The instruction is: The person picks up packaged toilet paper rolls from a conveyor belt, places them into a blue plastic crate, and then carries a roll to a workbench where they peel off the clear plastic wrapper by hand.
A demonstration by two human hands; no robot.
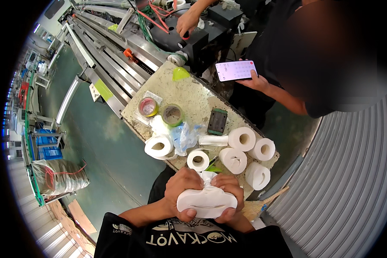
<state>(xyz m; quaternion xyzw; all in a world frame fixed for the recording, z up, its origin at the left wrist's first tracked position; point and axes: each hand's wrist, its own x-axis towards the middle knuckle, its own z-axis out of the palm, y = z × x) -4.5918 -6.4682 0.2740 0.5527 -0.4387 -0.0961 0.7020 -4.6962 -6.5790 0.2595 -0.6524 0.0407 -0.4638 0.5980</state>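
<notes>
Close to my body, a flattened white paper roll (207, 200) is gripped from both sides, its core squeezed to a slit. My left hand (182, 189) wraps its left end, with the thumb at the lower edge. On the right end, my right hand (230, 189) has its fingers curled over the top. A loose flap of paper (207, 177) sticks up between my hands. Just beyond stands a small paper roll (198, 160) with a round core. Several more white rolls (242, 139) stand to its right, some with squashed cores.
On the worn table (198, 96) are tape rolls (173, 115), a blue plastic bag (185, 138), a dark block (217, 121) and a larger roll (159, 147). Across it, another person holds a phone (236, 70) and touches a machine (193, 45). A ribbed shutter (335, 172) stands right.
</notes>
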